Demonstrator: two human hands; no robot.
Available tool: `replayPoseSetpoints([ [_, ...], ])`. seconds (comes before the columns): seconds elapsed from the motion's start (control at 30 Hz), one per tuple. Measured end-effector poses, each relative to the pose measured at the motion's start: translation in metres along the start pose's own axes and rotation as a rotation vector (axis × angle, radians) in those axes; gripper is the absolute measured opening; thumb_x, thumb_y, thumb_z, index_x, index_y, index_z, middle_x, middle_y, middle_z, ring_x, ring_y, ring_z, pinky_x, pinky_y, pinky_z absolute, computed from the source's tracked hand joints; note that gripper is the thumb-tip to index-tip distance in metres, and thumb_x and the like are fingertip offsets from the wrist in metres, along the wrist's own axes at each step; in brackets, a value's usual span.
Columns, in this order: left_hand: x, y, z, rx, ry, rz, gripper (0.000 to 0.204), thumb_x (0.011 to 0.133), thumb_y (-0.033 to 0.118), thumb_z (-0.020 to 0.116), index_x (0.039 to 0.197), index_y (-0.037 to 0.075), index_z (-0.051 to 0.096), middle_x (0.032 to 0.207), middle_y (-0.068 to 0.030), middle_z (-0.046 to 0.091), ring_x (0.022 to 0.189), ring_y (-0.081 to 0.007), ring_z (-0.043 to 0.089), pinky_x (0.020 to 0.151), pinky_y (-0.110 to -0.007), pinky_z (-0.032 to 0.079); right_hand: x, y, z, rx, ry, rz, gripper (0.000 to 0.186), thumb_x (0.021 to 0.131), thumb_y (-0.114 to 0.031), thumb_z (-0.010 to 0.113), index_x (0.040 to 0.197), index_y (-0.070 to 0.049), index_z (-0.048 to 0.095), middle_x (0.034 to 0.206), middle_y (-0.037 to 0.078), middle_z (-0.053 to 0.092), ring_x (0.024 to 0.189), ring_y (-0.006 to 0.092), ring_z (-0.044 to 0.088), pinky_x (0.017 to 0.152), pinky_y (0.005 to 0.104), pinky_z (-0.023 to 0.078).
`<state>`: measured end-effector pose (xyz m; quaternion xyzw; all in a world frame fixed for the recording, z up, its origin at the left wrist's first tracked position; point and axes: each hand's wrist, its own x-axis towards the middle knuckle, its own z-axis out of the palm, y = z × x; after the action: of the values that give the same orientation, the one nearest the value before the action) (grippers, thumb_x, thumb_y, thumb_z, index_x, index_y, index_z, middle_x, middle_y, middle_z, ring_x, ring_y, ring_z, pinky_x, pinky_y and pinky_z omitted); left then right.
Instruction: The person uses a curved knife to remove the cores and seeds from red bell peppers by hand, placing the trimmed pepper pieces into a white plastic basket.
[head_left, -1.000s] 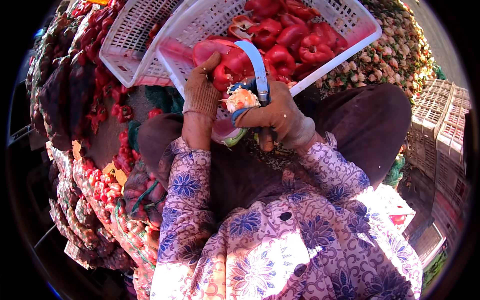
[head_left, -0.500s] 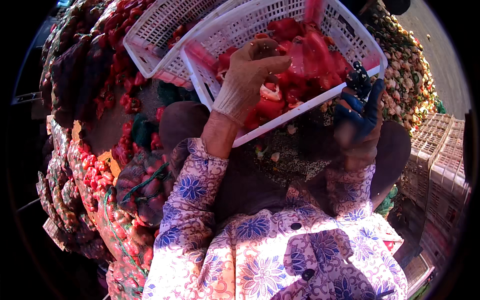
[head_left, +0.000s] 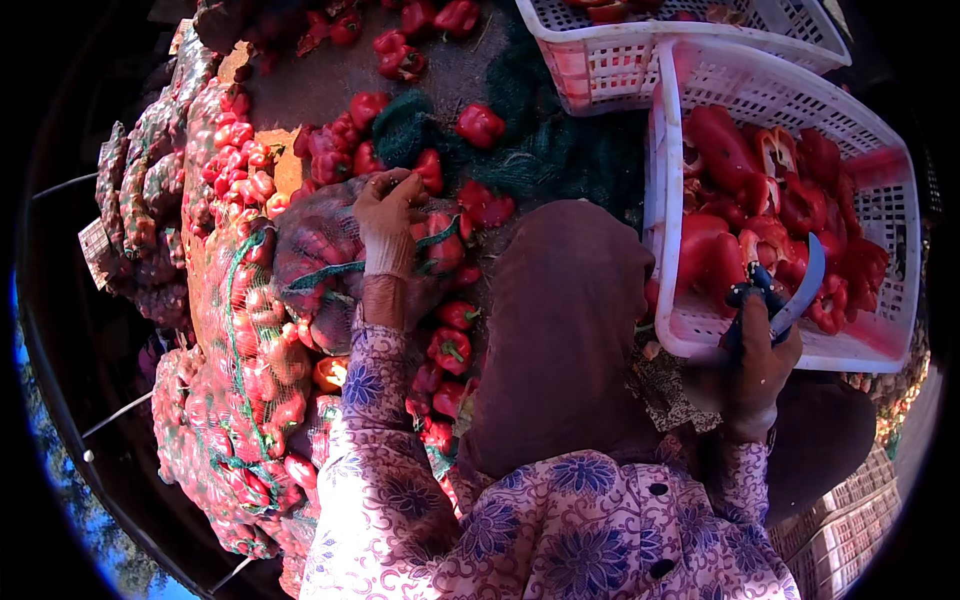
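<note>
My gloved left hand [head_left: 388, 215] reaches over a mesh sack [head_left: 315, 295] of red peppers, fingers bent but apart, with nothing visible in them. Loose red peppers [head_left: 448, 350] lie beside the sack. On the right, my gloved right hand [head_left: 760, 350], with blue-black coating, grips a curved knife [head_left: 805, 290] at the near edge of a white plastic crate [head_left: 660, 320]. The crate holds cut red pepper pieces [head_left: 715, 150], some showing pale insides. The knife's handle is hidden by my fingers.
A second white crate [head_left: 600, 70] stands behind the first. Dark green netting [head_left: 540, 160] and scattered peppers lie on the ground. Piled pepper sacks [head_left: 240, 350] line the left, with a dark bar beyond. Stacked crates [head_left: 830, 520] are at the lower right, beside my crossed legs.
The view has swung left. My left hand has moved from the crate to the left-hand sack. The pale core seen earlier in my hands is gone; my right hand still holds the knife.
</note>
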<state>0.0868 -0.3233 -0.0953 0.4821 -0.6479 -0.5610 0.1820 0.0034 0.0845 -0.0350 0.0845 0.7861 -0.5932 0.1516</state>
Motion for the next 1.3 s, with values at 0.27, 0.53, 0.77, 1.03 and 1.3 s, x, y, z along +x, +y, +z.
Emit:
replayPoseSetpoints([
  [0.27,0.14,-0.087,0.09,0.781,0.013,0.211,0.051,0.073,0.032,0.079,0.11,-0.001,0.067,0.103,-0.0153,0.071,0.092,-0.026,0.069,0.084,-0.034,0.052,0.011,0.011,0.016,-0.336,0.001,0.076,0.034,0.092,-0.017,0.06,0.116,0.007,0.06,0.096,0.012,0.062,0.076,0.0183,0.058,0.062,0.0308,0.046],
  [0.53,0.179,-0.095,0.174,0.415,0.062,-0.362,0.079,0.059,0.026,0.086,0.125,-0.005,0.057,0.111,-0.0202,0.066,0.095,-0.03,0.066,0.084,-0.036,0.053,0.016,0.013,0.009,-0.683,-0.171,-0.184,0.041,0.092,-0.019,0.058,0.126,0.006,0.056,0.11,0.018,0.06,0.089,0.0233,0.062,0.069,0.0301,0.051],
  [0.77,0.14,-0.087,0.112,-0.441,-0.414,-0.185,0.07,0.066,0.002,0.076,0.129,-0.004,0.048,0.106,-0.0133,0.064,0.093,-0.0268,0.066,0.082,-0.037,0.057,0.031,0.005,0.019,-0.614,-0.209,-0.167,0.041,0.088,-0.005,0.05,0.127,0.004,0.057,0.094,0.01,0.063,0.073,0.0167,0.061,0.063,0.0285,0.05],
  [1.03,-0.032,0.109,0.109,-0.321,-0.663,0.271,0.08,0.056,0.005,0.082,0.129,-0.002,0.05,0.114,-0.0122,0.06,0.102,-0.024,0.063,0.092,-0.039,0.053,0.006,-0.036,0.004,0.176,-0.24,0.047,0.03,0.093,-0.015,0.055,0.116,0.002,0.064,0.078,0.003,0.064,0.064,0.0082,0.054,0.057,0.0249,0.042],
  [1.3,-0.152,0.178,0.147,0.208,-0.852,0.922,0.078,0.049,0.013,0.085,0.122,0.003,0.061,0.114,-0.0087,0.065,0.104,-0.0189,0.063,0.092,-0.034,0.051,-0.02,-0.056,-0.027,0.238,-0.318,-0.379,0.019,0.095,-0.019,0.061,0.105,-0.002,0.062,0.063,0.001,0.054,0.058,0.0068,0.049,0.051,0.0279,0.039],
])
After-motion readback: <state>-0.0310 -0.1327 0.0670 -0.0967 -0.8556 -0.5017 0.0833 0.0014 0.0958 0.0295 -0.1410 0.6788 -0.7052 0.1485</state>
